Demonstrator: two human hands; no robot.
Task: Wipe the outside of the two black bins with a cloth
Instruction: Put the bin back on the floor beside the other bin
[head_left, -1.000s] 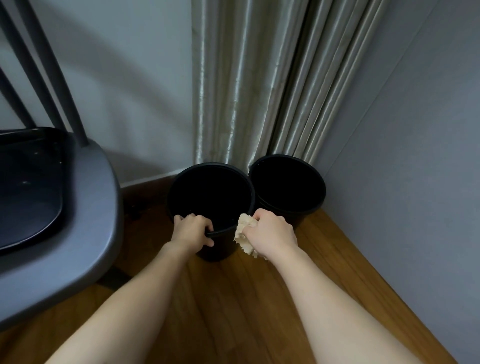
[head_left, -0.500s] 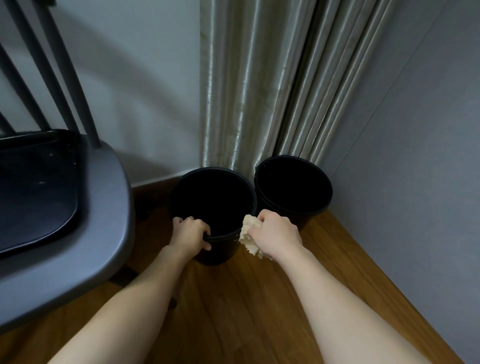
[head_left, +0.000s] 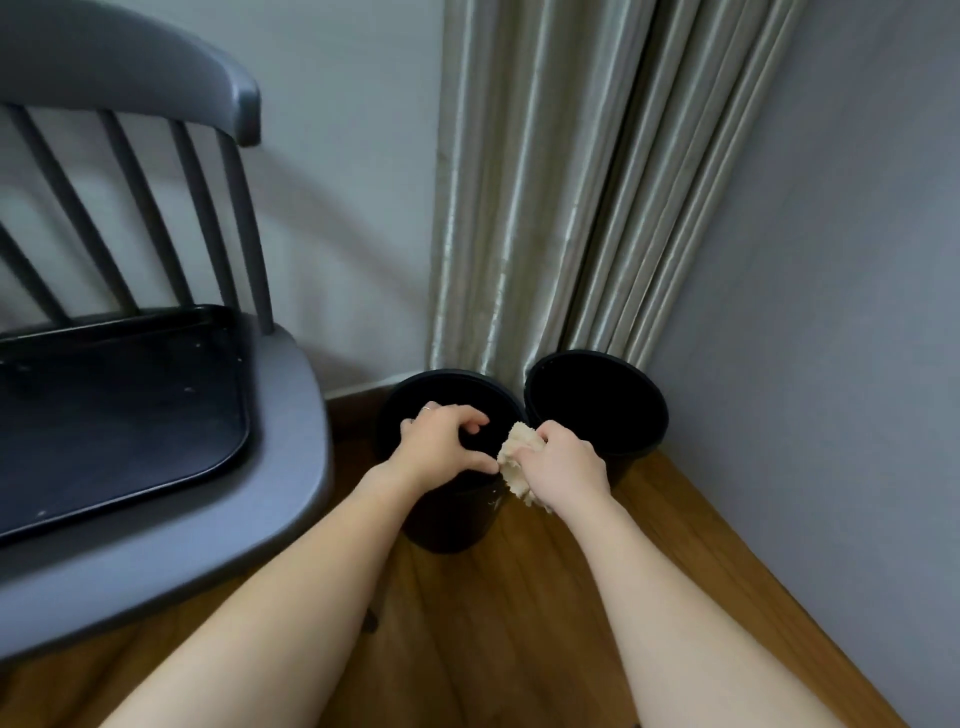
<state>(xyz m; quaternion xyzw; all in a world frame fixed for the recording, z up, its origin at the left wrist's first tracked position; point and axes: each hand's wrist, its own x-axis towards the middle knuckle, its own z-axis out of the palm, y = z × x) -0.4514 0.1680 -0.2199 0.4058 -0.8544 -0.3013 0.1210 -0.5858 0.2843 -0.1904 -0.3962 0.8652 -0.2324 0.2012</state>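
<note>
two bins in the corner, cloth at the near one

two black bins stand side by side on the wooden floor (head_left: 519, 623) in the corner of the room, in front of a pale curtain (head_left: 561, 182). the left bin (head_left: 452, 525) sits a little nearer the camera; the right bin (head_left: 623, 447) stands close to the grey wall (head_left: 831, 312), and the two rims look touching or nearly so.

the left hand (head_left: 441, 444) reaches over the near rim of the left bin with its fingers curled, the thumb lying along the rim's front edge and the fingertips over the dark opening. whether it truly grips the rim or only hangs over it, i cannot tell. a ring shows on one finger.

the right hand (head_left: 563, 465) holds a crumpled beige cloth (head_left: 517, 460), fingers bunched round it, pressing it to the upper right side of the left bin just under the rim, in the gap between the two bins. the left thumb tip comes close to the cloth.

to the left is a grey chair (head_left: 291, 415) with a spindle back, and a black tray (head_left: 119, 415) lies on its seat.
</note>
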